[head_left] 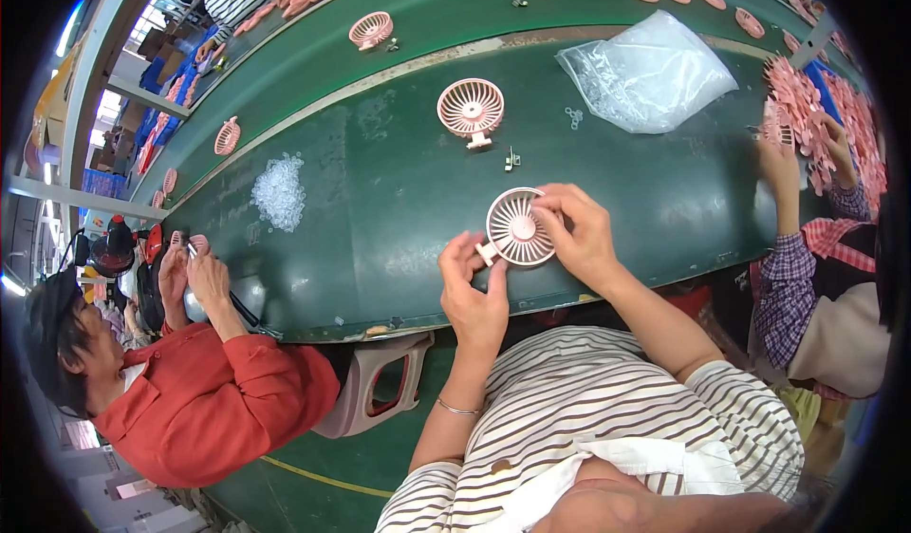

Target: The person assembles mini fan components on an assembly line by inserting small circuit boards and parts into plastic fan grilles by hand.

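Note:
A pale pink round fan housing with a slotted grille and a short neck is held tilted over the green worktable. My left hand is closed about its neck at the lower left. The fingers of my right hand are closed on the right side of its rim. Just beyond lies a small circuit board with metal parts. Farther off, another pink fan housing rests with its neck toward me. A few clear little rings lie to its right.
A clear plastic bag of small parts lies at the far right, a pile of clear pieces at left. Behind, a green belt carries pink housings. Co-workers sit on both sides; one wears a red jacket. Pink parts heap at right.

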`<control>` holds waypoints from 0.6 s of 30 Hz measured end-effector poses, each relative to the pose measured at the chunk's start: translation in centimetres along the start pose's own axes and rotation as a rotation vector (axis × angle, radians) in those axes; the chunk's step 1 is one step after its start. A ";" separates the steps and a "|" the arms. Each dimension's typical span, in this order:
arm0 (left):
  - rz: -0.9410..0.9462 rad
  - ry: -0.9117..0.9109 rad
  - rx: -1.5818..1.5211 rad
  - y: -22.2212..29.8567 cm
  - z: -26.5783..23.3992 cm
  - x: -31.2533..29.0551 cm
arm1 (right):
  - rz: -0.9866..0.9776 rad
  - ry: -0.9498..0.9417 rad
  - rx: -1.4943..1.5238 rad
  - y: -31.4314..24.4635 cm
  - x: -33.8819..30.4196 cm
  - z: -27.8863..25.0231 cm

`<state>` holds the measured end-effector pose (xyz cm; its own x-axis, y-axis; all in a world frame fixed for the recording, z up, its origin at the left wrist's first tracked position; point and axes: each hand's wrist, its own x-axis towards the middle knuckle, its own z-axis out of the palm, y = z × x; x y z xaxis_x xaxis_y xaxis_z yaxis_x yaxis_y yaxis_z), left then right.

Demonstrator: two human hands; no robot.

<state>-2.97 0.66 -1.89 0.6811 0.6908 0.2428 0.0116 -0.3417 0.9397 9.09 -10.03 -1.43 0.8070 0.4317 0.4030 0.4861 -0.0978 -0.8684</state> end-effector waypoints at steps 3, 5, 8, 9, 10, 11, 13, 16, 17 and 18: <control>-0.111 -0.067 -0.117 -0.7 -0.3 1.0 | -0.057 0.047 -0.025 -0.1 -0.9 -1.0; -0.112 -0.088 -0.208 -0.5 -0.1 1.1 | -0.156 0.082 -0.048 0.3 -1.5 -1.4; -0.108 -0.122 -0.267 -0.5 0.1 1.1 | -0.234 0.137 -0.107 -0.1 -2.5 -1.9; -0.103 -0.143 -0.278 -0.5 0.1 1.0 | -0.247 0.146 -0.124 -0.4 -2.7 -1.9; -0.103 -0.145 -0.280 -0.4 0.3 1.0 | -0.247 0.147 -0.125 -0.5 -2.7 -2.1; -0.084 -0.123 -0.296 -0.4 0.4 0.9 | -0.285 0.159 -0.150 -0.6 -2.7 -2.2; -0.064 -0.104 -0.313 -0.4 0.7 0.7 | -0.323 0.174 -0.176 -0.9 -2.7 -2.3; 0.013 -0.110 -0.271 -0.7 0.8 0.6 | -0.399 0.202 -0.219 -1.2 -2.5 -2.5; 0.045 -0.112 -0.262 -0.8 0.7 0.7 | -0.424 0.208 -0.219 -1.4 -2.4 -2.6; 0.077 -0.115 -0.251 -0.8 0.7 0.7 | -0.449 0.214 -0.218 -1.4 -2.4 -2.7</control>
<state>-1.98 0.94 -2.65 0.7514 0.5873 0.3007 -0.2157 -0.2121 0.9531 7.35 -13.35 -0.40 0.5429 0.2835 0.7905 0.8389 -0.1397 -0.5260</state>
